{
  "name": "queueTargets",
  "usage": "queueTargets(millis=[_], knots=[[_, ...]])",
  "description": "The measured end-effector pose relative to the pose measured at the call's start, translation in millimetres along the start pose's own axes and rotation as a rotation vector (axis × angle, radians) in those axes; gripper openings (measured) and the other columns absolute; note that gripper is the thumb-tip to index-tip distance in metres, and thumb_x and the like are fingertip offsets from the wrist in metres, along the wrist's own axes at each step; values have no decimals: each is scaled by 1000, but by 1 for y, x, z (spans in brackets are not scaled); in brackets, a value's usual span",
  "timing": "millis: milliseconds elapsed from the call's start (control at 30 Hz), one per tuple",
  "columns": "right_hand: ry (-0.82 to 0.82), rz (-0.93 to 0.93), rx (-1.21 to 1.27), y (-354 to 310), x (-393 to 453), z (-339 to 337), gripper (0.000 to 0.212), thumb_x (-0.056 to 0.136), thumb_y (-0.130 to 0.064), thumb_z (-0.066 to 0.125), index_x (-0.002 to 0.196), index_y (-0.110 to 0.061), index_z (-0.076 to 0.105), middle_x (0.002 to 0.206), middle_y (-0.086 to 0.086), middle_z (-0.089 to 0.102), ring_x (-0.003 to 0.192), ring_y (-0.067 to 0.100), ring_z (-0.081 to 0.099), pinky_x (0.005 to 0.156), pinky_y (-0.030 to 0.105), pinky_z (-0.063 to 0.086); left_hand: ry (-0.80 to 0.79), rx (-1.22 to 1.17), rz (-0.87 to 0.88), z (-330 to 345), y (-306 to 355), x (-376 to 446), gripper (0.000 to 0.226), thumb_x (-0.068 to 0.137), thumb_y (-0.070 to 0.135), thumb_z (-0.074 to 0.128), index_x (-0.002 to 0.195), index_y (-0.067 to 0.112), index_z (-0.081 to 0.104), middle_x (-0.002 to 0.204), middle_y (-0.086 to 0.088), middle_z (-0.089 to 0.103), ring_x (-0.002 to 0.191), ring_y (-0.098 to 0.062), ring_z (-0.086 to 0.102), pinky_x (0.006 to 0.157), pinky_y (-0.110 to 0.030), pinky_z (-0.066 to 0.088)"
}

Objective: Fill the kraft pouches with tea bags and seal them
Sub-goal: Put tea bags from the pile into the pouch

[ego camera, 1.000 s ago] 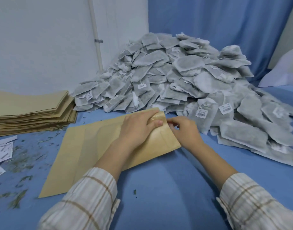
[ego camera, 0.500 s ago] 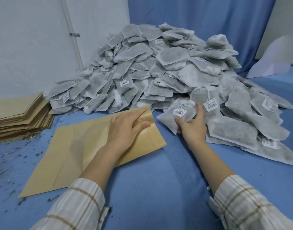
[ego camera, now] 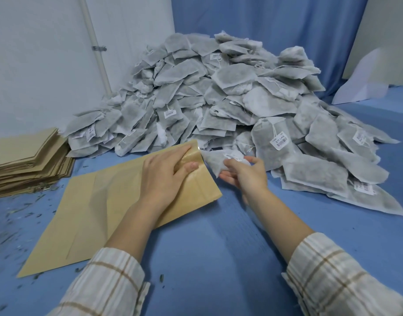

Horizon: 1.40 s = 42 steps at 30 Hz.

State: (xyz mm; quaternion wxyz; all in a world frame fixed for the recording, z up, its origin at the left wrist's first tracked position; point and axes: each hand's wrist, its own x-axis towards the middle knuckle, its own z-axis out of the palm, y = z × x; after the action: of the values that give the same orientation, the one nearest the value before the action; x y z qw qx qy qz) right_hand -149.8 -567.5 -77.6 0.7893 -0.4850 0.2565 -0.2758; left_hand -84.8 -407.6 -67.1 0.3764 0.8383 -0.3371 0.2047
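Left hand palm-down on kraft pouch, fingers clamped on its open mouth. Right hand fingers pinch tea bag just beside that mouth.

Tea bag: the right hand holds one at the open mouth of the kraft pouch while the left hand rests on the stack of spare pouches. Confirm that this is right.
Not quite. The head view shows the left hand lying on the kraft pouch itself, its fingers lifting the mouth, not on the stack of spare pouches. The rest stands: the right hand holds a tea bag at that mouth.
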Motion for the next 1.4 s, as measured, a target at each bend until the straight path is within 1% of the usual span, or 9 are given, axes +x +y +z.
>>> queueTargets(millis=[200, 567, 767, 900, 1000, 1100, 1233, 1300, 1400], knots=[[-188, -52, -328, -4, -6, 5, 48, 69, -16, 80, 106, -18, 50, 78, 3, 63, 52, 10, 56, 46, 19, 45, -77, -43, 5, -6, 4, 2, 42, 87, 39, 62, 128, 30, 58, 128, 9, 60, 118, -14, 52, 104, -39, 34], [-365, -305, -702, -1, 0, 9, 12, 79, -25, 69, 76, -36, 71, 78, -11, 71, 82, 9, 66, 77, 28, 53, -102, -12, 32, -1, 17, 2, 45, 90, 42, 56, 133, 30, 52, 135, 10, 54, 126, -12, 44, 107, -33, 28], [-450, -574, -1062, 7, 5, 14, 35, 92, -29, 49, 62, -34, 67, 71, -11, 60, 91, 12, 56, 89, 33, 45, -62, 73, 106, -2, 19, 2, 41, 92, 41, 52, 131, 30, 53, 130, 13, 58, 122, -10, 47, 100, -23, 24], [-573, -306, -1053, 7, 9, 22, 34, 97, -12, 40, 64, -15, 49, 67, -2, 43, 72, 10, 39, 74, 25, 34, -82, 118, 103, -2, 17, 3, 42, 93, 44, 49, 133, 33, 51, 128, 12, 58, 120, -11, 47, 96, -22, 23], [-674, -252, -1175, 2, 3, 19, 33, 93, -7, 48, 64, -22, 49, 65, -9, 47, 65, 7, 43, 60, 10, 36, -156, 127, 9, 0, 10, 2, 45, 93, 48, 45, 137, 36, 45, 126, 5, 60, 116, -16, 46, 91, -23, 24], [-397, -493, -1008, -5, 14, 6, 15, 87, -18, 62, 96, -25, 71, 94, -5, 67, 85, 10, 56, 78, 16, 43, -150, 171, -18, 1, 5, 1, 46, 94, 48, 45, 138, 37, 43, 133, 6, 56, 122, -16, 44, 96, -26, 24], [364, -704, -1314, -18, 42, -25, 50, 83, -21, 63, 131, -14, 50, 138, 18, 38, 124, 33, 36, 104, 38, 28, -125, 214, -58, 3, -1, 0, 46, 94, 48, 43, 139, 34, 43, 136, 8, 53, 125, -16, 42, 100, -28, 23], [449, -586, -1316, -23, 47, -34, 68, 82, -24, 65, 140, -8, 34, 146, 25, 21, 132, 38, 25, 109, 43, 20, -137, 217, -66, 4, -2, 0, 47, 95, 49, 42, 139, 35, 42, 137, 9, 52, 127, -15, 41, 102, -29, 24], [397, -497, -1233, -20, 54, -41, 75, 85, -21, 59, 145, -4, 17, 135, 27, 40, 122, 42, 40, 103, 46, 33, -143, 219, -57, 6, -3, -1, 47, 95, 49, 42, 139, 35, 41, 137, 10, 52, 127, -14, 41, 103, -30, 25]])
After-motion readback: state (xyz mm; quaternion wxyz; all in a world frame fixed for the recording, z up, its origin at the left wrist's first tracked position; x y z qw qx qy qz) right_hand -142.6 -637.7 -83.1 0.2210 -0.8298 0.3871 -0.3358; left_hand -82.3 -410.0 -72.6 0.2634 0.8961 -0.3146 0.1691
